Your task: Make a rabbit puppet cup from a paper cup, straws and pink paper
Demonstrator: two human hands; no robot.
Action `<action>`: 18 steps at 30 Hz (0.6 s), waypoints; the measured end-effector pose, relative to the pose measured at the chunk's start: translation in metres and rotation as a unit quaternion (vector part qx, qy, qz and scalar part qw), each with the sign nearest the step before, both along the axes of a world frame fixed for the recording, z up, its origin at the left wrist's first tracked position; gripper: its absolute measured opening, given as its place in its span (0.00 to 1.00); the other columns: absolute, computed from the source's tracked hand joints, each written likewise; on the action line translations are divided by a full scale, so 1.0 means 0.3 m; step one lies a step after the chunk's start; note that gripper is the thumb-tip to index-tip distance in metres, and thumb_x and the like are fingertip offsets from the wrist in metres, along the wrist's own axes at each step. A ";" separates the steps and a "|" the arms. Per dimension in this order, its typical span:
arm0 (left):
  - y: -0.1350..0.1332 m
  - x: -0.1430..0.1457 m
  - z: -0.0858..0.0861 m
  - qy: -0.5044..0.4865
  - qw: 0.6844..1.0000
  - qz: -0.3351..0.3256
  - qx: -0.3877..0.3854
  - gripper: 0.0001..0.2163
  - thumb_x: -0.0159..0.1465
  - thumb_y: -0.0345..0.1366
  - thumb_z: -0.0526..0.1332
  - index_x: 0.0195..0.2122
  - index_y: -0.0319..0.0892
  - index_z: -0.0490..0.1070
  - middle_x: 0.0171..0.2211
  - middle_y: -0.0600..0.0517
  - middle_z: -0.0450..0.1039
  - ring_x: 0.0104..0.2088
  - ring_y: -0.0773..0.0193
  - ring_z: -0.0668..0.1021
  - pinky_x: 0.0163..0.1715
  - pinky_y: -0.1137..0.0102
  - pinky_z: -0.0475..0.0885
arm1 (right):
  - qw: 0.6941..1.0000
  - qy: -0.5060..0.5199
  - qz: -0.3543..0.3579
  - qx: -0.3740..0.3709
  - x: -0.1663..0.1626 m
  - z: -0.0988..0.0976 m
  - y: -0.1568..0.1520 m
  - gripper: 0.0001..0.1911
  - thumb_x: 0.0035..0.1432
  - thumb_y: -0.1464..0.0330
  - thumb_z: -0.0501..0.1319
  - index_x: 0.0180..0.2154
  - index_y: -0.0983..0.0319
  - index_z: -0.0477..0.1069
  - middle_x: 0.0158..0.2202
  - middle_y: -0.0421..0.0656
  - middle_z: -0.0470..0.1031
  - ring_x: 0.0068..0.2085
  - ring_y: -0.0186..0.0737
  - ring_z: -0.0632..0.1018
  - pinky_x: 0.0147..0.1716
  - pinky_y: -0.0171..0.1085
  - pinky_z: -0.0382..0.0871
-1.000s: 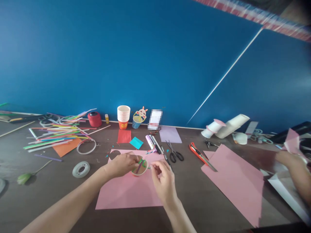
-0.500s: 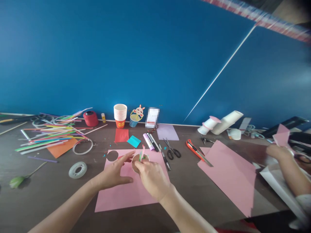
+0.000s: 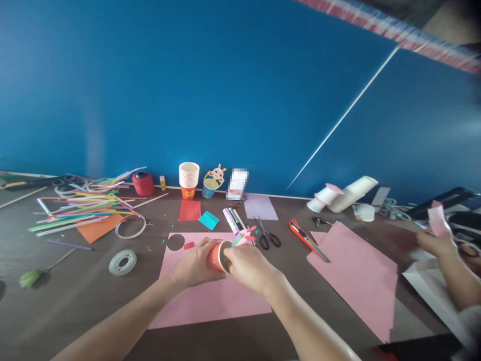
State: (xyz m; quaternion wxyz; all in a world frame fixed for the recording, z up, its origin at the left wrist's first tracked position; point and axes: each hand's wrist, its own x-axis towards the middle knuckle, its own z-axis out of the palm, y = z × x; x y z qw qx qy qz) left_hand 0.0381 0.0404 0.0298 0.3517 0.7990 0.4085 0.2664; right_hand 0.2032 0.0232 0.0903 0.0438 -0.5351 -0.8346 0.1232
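Note:
My left hand [image 3: 199, 263] is wrapped around a red paper cup [image 3: 216, 256], which tilts over the pink sheet [image 3: 210, 301] with its mouth facing right. At the cup's rim, the fingers of my right hand [image 3: 251, 265] close on the edge and reach partly inside; their tips are hidden. A pink and green paper cutout [image 3: 246, 235] sticks out above my right hand, its lower end out of sight. The pink sheet has a round hole [image 3: 175, 242] near its top left corner, with a small red scrap [image 3: 189, 245] beside it.
Behind lie markers [image 3: 235, 220], black scissors [image 3: 267, 235] and a cup stack [image 3: 189, 178]. To the left are a tape roll [image 3: 123, 262] and colored straws [image 3: 78, 210]. An orange utility knife [image 3: 306, 238] touches pink sheets [image 3: 356, 281]; another person's hand [image 3: 436, 243] holds pink paper.
The cup has gone from standing upright to tilted with its mouth to the right. My left hand has closed around it; the cutout has swung to the right.

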 end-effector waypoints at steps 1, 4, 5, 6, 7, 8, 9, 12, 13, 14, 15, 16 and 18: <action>-0.003 -0.008 0.007 0.009 1.000 0.005 -0.002 0.30 0.44 0.39 0.67 0.49 0.49 0.60 0.46 0.49 0.66 0.44 0.54 0.72 0.42 0.59 0.69 | 0.998 0.054 -0.008 -0.014 0.013 -0.001 -0.001 0.10 0.44 0.80 0.56 0.24 0.61 0.72 0.19 0.41 0.71 0.23 0.39 0.72 0.22 0.33 0.56; -0.011 -0.024 0.022 0.001 1.000 0.004 0.008 0.30 0.43 0.36 0.68 0.48 0.48 0.61 0.46 0.49 0.66 0.45 0.54 0.71 0.43 0.60 0.68 | 0.974 0.220 -0.028 -0.054 0.028 -0.007 -0.013 0.12 0.47 0.78 0.55 0.30 0.59 0.74 0.23 0.39 0.72 0.24 0.36 0.72 0.23 0.31 0.59; -0.012 -0.027 0.025 -0.007 1.000 -0.002 0.012 0.29 0.43 0.35 0.68 0.48 0.48 0.60 0.46 0.49 0.66 0.46 0.54 0.71 0.44 0.60 0.67 | 0.962 0.261 -0.037 -0.068 0.025 -0.010 -0.019 0.13 0.49 0.77 0.54 0.33 0.58 0.74 0.23 0.38 0.72 0.24 0.35 0.71 0.23 0.31 0.59; -0.014 -0.030 0.026 -0.015 1.000 -0.009 0.015 0.30 0.43 0.35 0.68 0.48 0.48 0.60 0.46 0.49 0.66 0.46 0.54 0.70 0.44 0.61 0.67 | 0.952 0.291 -0.046 -0.082 0.019 -0.014 -0.025 0.13 0.50 0.76 0.54 0.35 0.58 0.73 0.22 0.38 0.71 0.23 0.34 0.71 0.23 0.31 0.59; -0.015 -0.032 0.025 -0.021 1.000 -0.014 0.018 0.30 0.43 0.34 0.68 0.48 0.47 0.60 0.46 0.49 0.66 0.46 0.54 0.70 0.45 0.61 0.66 | 0.943 0.314 -0.056 -0.098 0.011 -0.017 -0.030 0.14 0.51 0.75 0.53 0.36 0.58 0.73 0.20 0.37 0.70 0.21 0.33 0.69 0.22 0.30 0.59; -0.016 -0.034 0.023 -0.025 0.999 -0.014 0.020 0.30 0.43 0.34 0.68 0.48 0.47 0.60 0.47 0.49 0.66 0.47 0.54 0.70 0.45 0.61 0.66 | 0.934 0.333 -0.067 -0.113 0.002 -0.021 -0.035 0.13 0.52 0.74 0.53 0.37 0.59 0.73 0.18 0.36 0.68 0.19 0.32 0.68 0.21 0.30 0.59; -0.016 -0.036 0.020 -0.026 0.999 -0.012 0.021 0.30 0.43 0.34 0.68 0.49 0.47 0.59 0.47 0.49 0.66 0.47 0.54 0.70 0.45 0.61 0.66 | 0.925 0.348 -0.077 -0.130 -0.006 -0.026 -0.039 0.13 0.53 0.73 0.53 0.38 0.59 0.73 0.16 0.35 0.67 0.17 0.31 0.66 0.19 0.30 0.59; -0.016 -0.042 0.008 -0.020 1.000 0.005 0.024 0.31 0.42 0.34 0.68 0.49 0.47 0.59 0.47 0.49 0.66 0.46 0.54 0.71 0.45 0.60 0.67 | 0.901 0.383 -0.105 -0.175 -0.019 -0.045 -0.041 0.13 0.54 0.72 0.52 0.38 0.60 0.72 0.14 0.34 0.62 0.15 0.30 0.64 0.16 0.28 0.57; -0.015 -0.043 0.006 -0.017 1.000 0.009 0.025 0.32 0.42 0.35 0.68 0.49 0.47 0.59 0.47 0.49 0.66 0.46 0.54 0.71 0.45 0.60 0.67 | 0.893 0.391 -0.112 -0.193 -0.019 -0.051 -0.039 0.12 0.54 0.71 0.52 0.38 0.60 0.71 0.13 0.33 0.61 0.15 0.29 0.63 0.15 0.28 0.56; -0.013 -0.045 0.005 -0.014 1.000 0.011 0.025 0.32 0.41 0.35 0.69 0.49 0.48 0.60 0.47 0.49 0.67 0.46 0.54 0.71 0.45 0.60 0.67 | 0.885 0.398 -0.116 -0.211 -0.018 -0.056 -0.036 0.12 0.54 0.71 0.52 0.39 0.61 0.71 0.13 0.33 0.60 0.14 0.29 0.62 0.15 0.28 0.55; -0.012 -0.047 0.005 -0.011 1.000 0.012 0.027 0.32 0.41 0.35 0.69 0.48 0.47 0.60 0.47 0.49 0.67 0.46 0.54 0.71 0.45 0.60 0.67 | 0.877 0.406 -0.121 -0.228 -0.017 -0.059 -0.032 0.12 0.54 0.70 0.52 0.39 0.61 0.71 0.12 0.32 0.59 0.14 0.28 0.61 0.14 0.27 0.54; -0.010 -0.049 0.006 -0.009 0.999 0.012 0.028 0.32 0.41 0.36 0.69 0.48 0.47 0.60 0.47 0.49 0.67 0.46 0.54 0.71 0.46 0.60 0.67 | 0.869 0.414 -0.125 -0.242 -0.015 -0.061 -0.029 0.12 0.54 0.70 0.51 0.39 0.62 0.70 0.12 0.32 0.58 0.13 0.28 0.60 0.14 0.27 0.52; -0.007 -0.053 0.010 -0.007 0.999 0.014 0.032 0.32 0.41 0.37 0.69 0.48 0.47 0.60 0.47 0.49 0.67 0.46 0.53 0.71 0.46 0.60 0.67 | 0.854 0.430 -0.130 -0.262 -0.015 -0.058 -0.023 0.12 0.54 0.69 0.51 0.39 0.62 0.69 0.11 0.31 0.57 0.13 0.28 0.58 0.13 0.26 0.50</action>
